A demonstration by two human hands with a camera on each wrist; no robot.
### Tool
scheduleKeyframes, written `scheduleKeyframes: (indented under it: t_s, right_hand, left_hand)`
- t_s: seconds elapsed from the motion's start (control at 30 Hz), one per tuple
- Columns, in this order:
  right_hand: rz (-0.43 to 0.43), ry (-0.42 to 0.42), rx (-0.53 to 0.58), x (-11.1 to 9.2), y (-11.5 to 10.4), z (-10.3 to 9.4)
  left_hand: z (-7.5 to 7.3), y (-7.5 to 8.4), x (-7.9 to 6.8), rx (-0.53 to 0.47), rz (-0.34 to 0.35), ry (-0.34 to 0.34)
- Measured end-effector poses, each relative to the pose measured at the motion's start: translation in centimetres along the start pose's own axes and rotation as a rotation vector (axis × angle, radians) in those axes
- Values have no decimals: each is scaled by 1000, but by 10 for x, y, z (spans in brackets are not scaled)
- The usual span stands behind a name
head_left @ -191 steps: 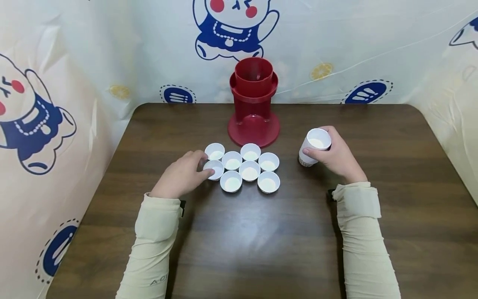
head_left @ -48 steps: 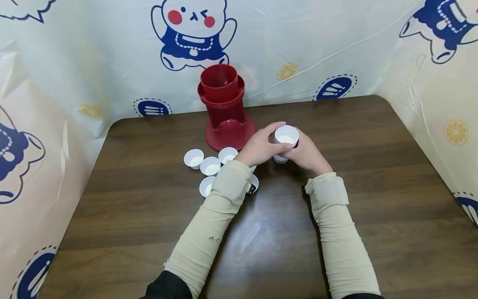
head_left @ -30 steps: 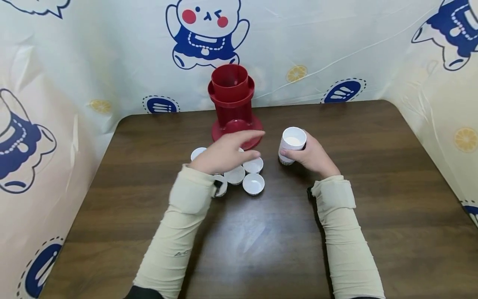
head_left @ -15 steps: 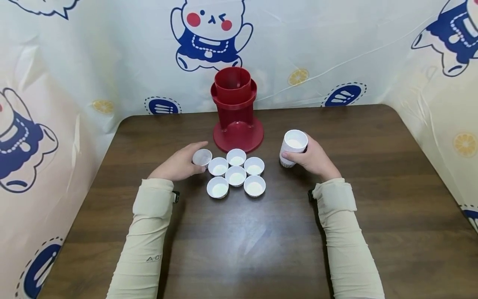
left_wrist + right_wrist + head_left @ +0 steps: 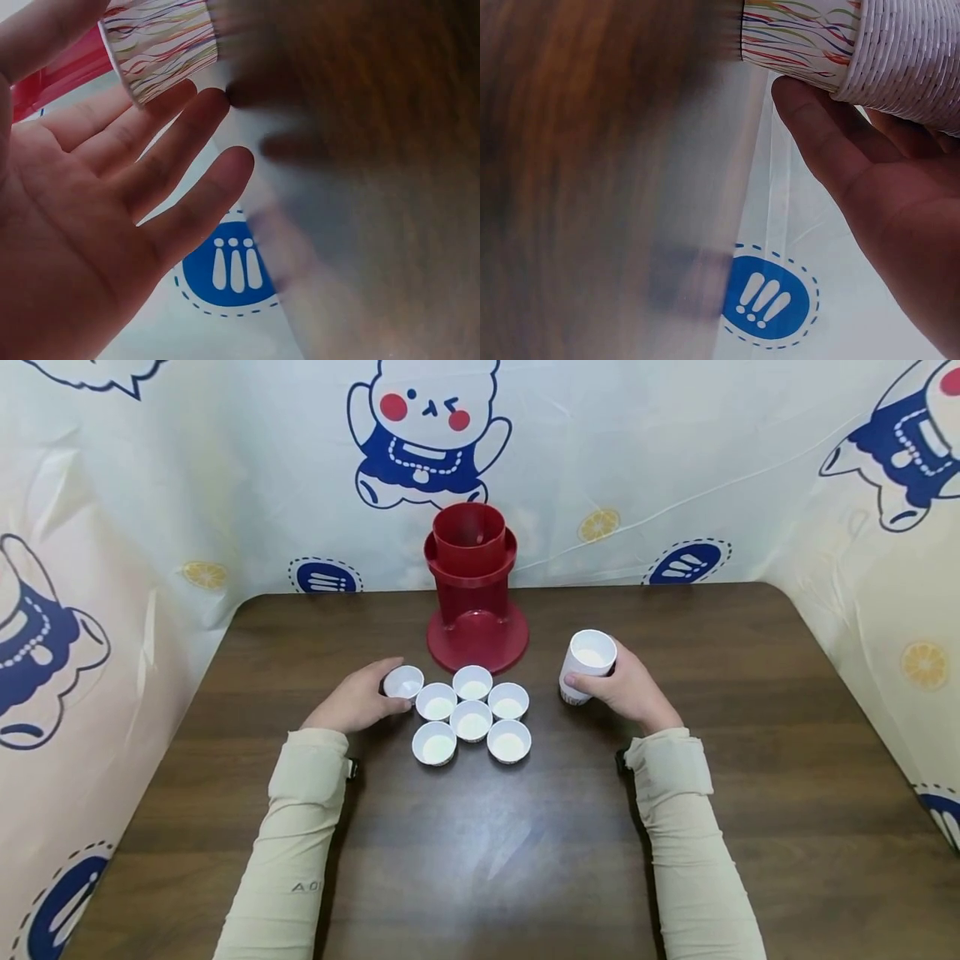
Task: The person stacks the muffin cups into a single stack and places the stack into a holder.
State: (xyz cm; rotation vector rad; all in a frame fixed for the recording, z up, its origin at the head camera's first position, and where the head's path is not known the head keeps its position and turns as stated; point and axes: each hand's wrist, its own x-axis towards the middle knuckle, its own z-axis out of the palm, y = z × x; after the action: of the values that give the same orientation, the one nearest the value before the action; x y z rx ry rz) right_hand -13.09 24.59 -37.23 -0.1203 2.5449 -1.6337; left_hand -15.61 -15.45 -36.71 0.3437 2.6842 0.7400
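My left hand [image 5: 352,696] pinches the leftmost small white paper cup [image 5: 403,682], thumb at the near side and fingers behind. In the left wrist view this cup [image 5: 169,49] shows a colourful wavy-line pattern, and the other fingers are spread below it. Several more upright cups [image 5: 471,721] stand grouped right beside it. My right hand [image 5: 633,687] grips an upright stack of nested white cups [image 5: 573,664] to the right of the group. In the right wrist view the stack's many rims [image 5: 915,60] lie close together above the patterned bottom cup [image 5: 799,34].
Behind the cups stands a red plastic holder [image 5: 477,639] with a round base and an open tube on top. The brown wooden table [image 5: 487,877] meets a printed curtain [image 5: 262,485] at its back edge.
Since the oldest frame, one cup has left the group's left side; both hands met at the stack. The left hand then moved back left to the leftmost cup. The right hand keeps its grip.
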Motion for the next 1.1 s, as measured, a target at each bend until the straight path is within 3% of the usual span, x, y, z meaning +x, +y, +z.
scheduleKeyframes:
  t_s: [0.3,0.6,0.83,1.1]
  right_hand:
    - [-8,3,-6,0,1,0]
    - [-17,8,-7,2,2,2]
    - [-16,8,-1,2,5,1]
    - [-28,5,2,3,5,1]
  left_hand:
    - [-1,-9,-7,-52,11,101]
    - [-13,-9,-14,-205,-19,209]
    - [-16,9,-13,-397,41,251]
    - [-15,45,-9,-468,119,236]
